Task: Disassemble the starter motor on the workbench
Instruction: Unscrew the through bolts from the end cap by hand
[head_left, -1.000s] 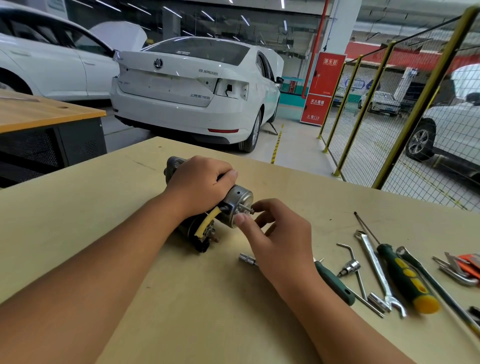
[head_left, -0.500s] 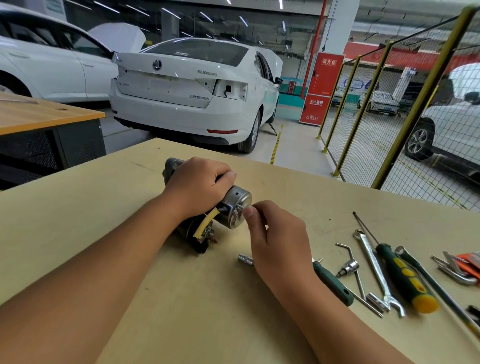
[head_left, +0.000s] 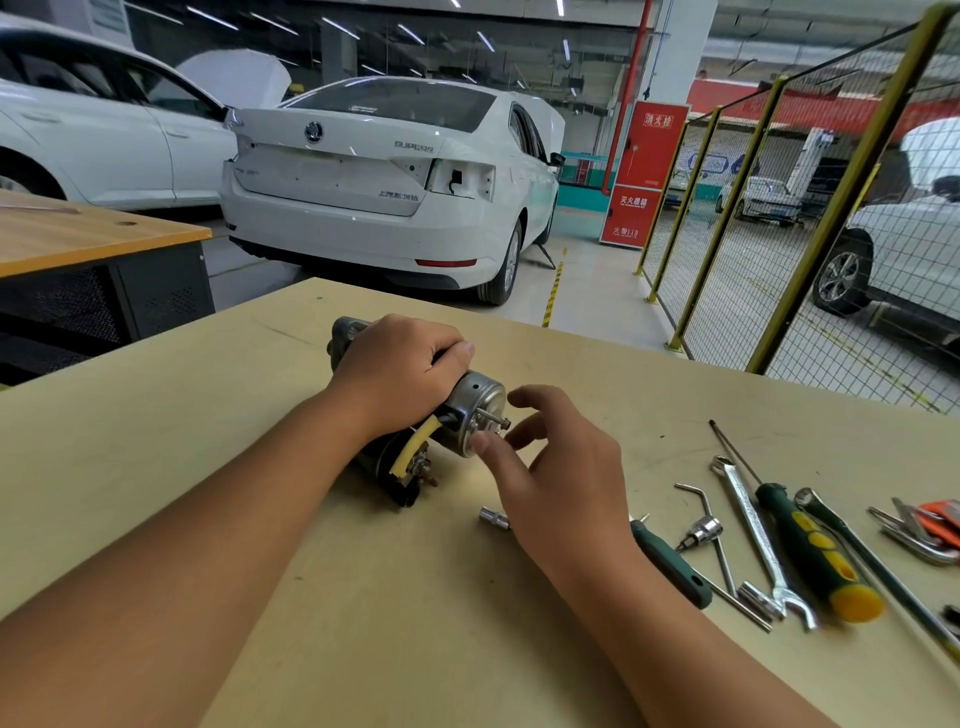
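- Left hand (head_left: 402, 371): curled over the starter motor (head_left: 467, 415), gripping its body on the workbench (head_left: 260, 467).
- Right hand (head_left: 556, 467): fingers spread loosely, thumb tip touching the motor's end cap, holding nothing.

A matt, pale wooden workbench (head_left: 208, 467) carries a starter motor (head_left: 475, 410) with a dull silver metal cap and a yellow rubbery sleeve (head_left: 415, 452); at its 4 o'clock lie a shiny chromed spanner (head_left: 753, 530) and a glossy green-and-yellow plastic screwdriver handle (head_left: 815, 551).

Metal starter motor (head_left: 470, 415) lies sideways on the workbench (head_left: 208, 467).
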